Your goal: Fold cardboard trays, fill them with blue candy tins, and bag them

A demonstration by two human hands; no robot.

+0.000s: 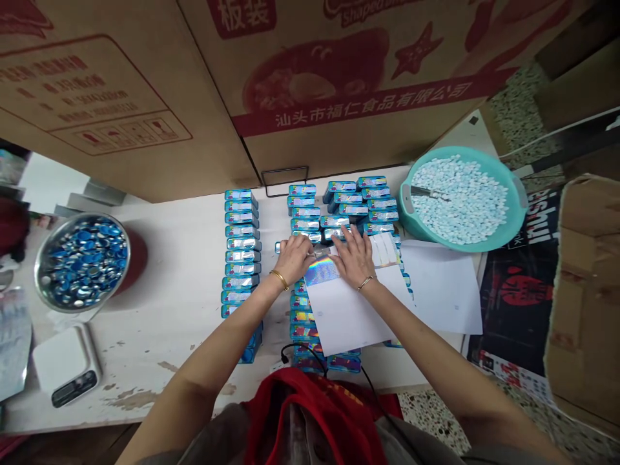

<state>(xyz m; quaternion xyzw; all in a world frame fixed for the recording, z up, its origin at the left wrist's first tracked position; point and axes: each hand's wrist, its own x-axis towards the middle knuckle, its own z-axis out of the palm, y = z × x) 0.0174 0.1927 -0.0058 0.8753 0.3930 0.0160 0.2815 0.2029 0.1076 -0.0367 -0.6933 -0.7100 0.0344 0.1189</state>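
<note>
The left hand (293, 258) bends down over blue tins (242, 243) in the middle of the table (169, 258), its fingers bunched close together; whether it pinches anything I cannot tell. The right hand (356, 257) is just beside it, fingers spread and reaching over the tins, the palm over a white sheet (356, 316) with a shiny rainbow strip; whether its thumb and forefinger grip something I cannot tell either. The sheet slants across the tin columns and hides several tops, while a separate tin column stands to the left, its near end partly behind the left forearm. A black cable (314, 354) loops over the nearest tins, close to the red clothing (310, 420). On the right a teal basin (443, 240) full of pale pieces, with a scoop (421, 192) lying in them, hems in the far tins, and another sheet of paper (450, 284) lies in front of it. Large cardboard boxes (165, 84) wall off the far side, with a wire frame (285, 171) against them. Well to the left are a metal pot (138, 255) of shiny blue pieces and a white scale (62, 358); torn cardboard (586, 310) fills the right edge
</note>
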